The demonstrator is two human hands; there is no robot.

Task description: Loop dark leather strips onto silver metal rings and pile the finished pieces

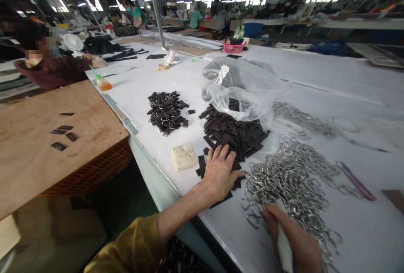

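My left hand point(221, 174) lies palm down with its fingers spread on the near edge of a pile of black strips point(238, 132). At the lower right my right hand point(293, 239) is wrapped round a pale, flat-sided tool point(284, 245), whose tip is beside the heap of silver metal rings point(293, 172). A few loose rings point(253, 221) lie between the two hands. Left of the strips sits a cream-coloured block point(183, 157). Beyond it is a pile of black tabs with metal rings point(167, 111).
A clear plastic bag point(243, 83) lies behind the strips. Pink scissors or tweezers point(358, 182) lie at the right. A glue bottle point(103, 82) and a tape roll point(163, 66) stand farther back. A person point(50, 68) sits at the left, beyond a wooden board point(94, 108).
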